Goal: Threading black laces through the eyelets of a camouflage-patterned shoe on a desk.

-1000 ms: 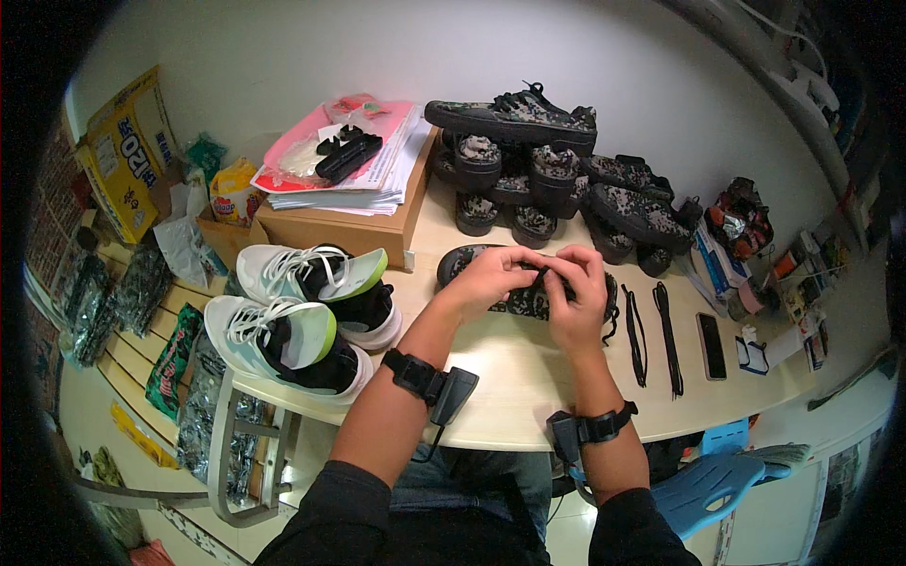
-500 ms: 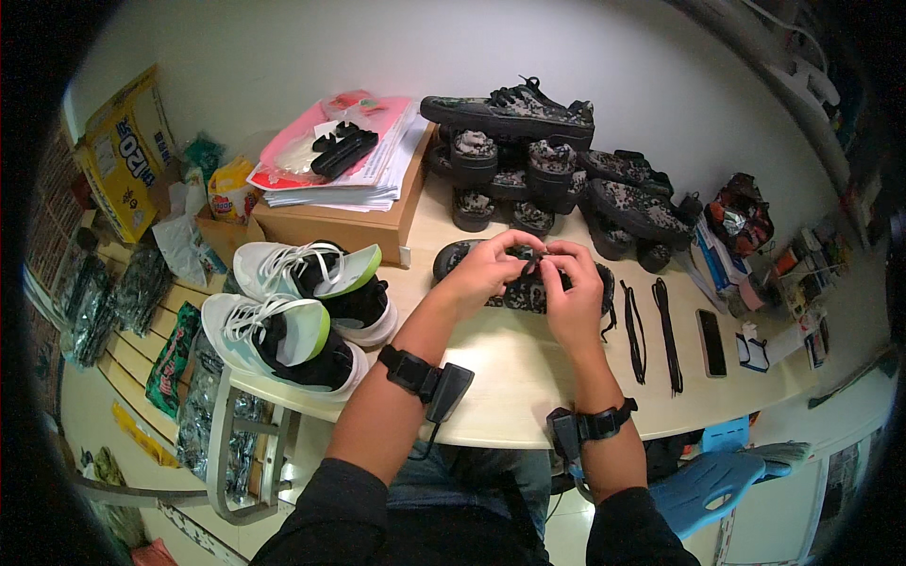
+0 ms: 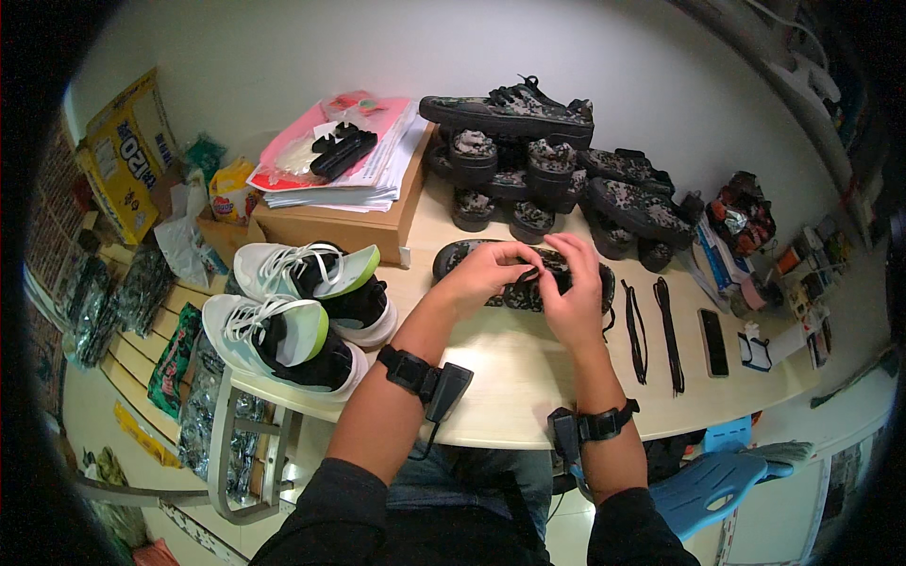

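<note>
A black shoelace (image 3: 529,275) is pinched between the thumb and fingers of my left hand (image 3: 493,274). My right hand (image 3: 573,288) is right beside it, thumb tip close to the lace and fingers stretched away from the thumb; whether the thumb touches the lace is hard to make out. Beneath both hands a dark camouflage shoe (image 3: 522,297) lies crosswise on the table, partly hidden by them. To its right are two bundles of black laces (image 3: 636,335) (image 3: 669,335), laid lengthwise.
White sneakers (image 3: 274,344) stand at the left, near a cardboard box (image 3: 330,226) topped with papers. Stacked camouflage shoes (image 3: 510,118) fill the back. A phone (image 3: 713,343) lies on the right of the table (image 3: 491,391); a blue plastic chair (image 3: 703,491) is below.
The fingers of my right hand have lifted and spread away from its thumb, where they were pinched together before. My left hand keeps its pinch in nearly the same place.
</note>
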### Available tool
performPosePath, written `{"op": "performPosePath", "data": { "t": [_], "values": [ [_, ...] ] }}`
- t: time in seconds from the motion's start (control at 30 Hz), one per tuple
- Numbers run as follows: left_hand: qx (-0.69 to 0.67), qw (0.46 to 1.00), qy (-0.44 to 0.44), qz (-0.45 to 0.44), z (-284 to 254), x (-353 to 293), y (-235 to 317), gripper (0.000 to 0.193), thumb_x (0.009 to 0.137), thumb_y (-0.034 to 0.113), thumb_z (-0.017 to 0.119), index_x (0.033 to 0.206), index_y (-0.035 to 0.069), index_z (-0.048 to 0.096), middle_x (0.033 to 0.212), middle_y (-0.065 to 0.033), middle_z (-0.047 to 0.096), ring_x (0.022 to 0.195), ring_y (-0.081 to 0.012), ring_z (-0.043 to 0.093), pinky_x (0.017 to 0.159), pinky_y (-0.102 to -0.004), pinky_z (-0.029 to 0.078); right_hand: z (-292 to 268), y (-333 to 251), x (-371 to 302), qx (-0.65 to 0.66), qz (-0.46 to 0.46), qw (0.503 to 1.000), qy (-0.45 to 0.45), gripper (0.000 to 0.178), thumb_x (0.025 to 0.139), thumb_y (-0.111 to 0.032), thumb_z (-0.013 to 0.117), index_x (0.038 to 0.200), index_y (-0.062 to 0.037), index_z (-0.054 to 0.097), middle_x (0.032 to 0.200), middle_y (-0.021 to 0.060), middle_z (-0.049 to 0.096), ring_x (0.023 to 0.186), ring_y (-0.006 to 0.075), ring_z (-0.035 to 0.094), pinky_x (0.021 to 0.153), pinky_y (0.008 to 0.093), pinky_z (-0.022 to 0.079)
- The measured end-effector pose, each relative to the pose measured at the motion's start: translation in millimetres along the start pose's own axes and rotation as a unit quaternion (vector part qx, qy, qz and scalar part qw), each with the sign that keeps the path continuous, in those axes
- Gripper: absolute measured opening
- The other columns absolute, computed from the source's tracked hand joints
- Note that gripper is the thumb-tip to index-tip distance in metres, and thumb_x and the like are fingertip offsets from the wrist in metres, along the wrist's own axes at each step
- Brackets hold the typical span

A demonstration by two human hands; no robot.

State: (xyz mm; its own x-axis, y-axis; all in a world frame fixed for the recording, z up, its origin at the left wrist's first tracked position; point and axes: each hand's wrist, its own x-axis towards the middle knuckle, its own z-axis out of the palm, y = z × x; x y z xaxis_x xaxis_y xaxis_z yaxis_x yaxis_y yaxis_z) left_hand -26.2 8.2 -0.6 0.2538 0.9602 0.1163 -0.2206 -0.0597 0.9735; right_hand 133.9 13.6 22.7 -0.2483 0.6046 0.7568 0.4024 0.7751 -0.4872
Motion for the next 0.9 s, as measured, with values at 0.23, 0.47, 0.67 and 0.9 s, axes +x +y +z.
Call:
{"op": "performPosePath", "data": {
  "t": [0.23,0.47,0.67,0.9],
  "values": [
    [-0.053,0.998,0.019,0.011,2.4,-1.0,2.2,0.013,0.084,0.011,0.063,0.097,0.01,0.063,0.073,0.0074,0.054,0.053,-0.0005,0.038,0.046,-0.0159,0.028,1.8,17.1,-2.8,0.071,0.04,0.997,0.014,0.011,0.079,-0.002,0.061,0.089,-0.0013,0.059,0.103,0.0123,0.058,0.097,0.028,0.055,0.085,0.0357,0.043],
    [0.017,0.999,0.024,0.019,3.5,2.1,-3.1,0.01,0.086,0.012,0.06,0.096,0.009,0.061,0.072,0.0077,0.05,0.056,-0.0009,0.039,0.046,-0.0168,0.028,0.6,14.7,-3.3,0.128,0.053,0.99,0.014,0.021,0.077,0.001,0.056,0.098,-0.0016,0.059,0.109,0.0138,0.057,0.103,0.0278,0.053,0.092,0.0351,0.041],
    [-0.02,0.999,-0.026,0.036,-5.7,0.8,-3.6,0.011,0.088,0.014,0.057,0.098,0.01,0.06,0.074,0.008,0.05,0.058,-0.0007,0.039,0.048,-0.0164,0.029,3.9,13.5,-4.9,-0.011,0.002,0.998,-0.055,0.02,0.076,-0.002,0.059,0.096,-0.0018,0.062,0.113,0.0152,0.055,0.106,0.0317,0.051,0.092,0.0375,0.041],
    [-0.133,0.991,-0.009,-0.009,0.2,1.7,0.8,0.031,0.092,0.021,0.052,0.121,0.009,0.054,0.075,0.0094,0.048,0.06,-0.0001,0.038,0.05,-0.0147,0.028,-8.2,24.3,3.9,0.192,0.155,0.96,0.131,0.013,0.094,-0.009,0.047,0.096,-0.001,0.057,0.096,0.0064,0.06,0.086,0.0162,0.058,0.078,0.0262,0.045]
  ]
}}
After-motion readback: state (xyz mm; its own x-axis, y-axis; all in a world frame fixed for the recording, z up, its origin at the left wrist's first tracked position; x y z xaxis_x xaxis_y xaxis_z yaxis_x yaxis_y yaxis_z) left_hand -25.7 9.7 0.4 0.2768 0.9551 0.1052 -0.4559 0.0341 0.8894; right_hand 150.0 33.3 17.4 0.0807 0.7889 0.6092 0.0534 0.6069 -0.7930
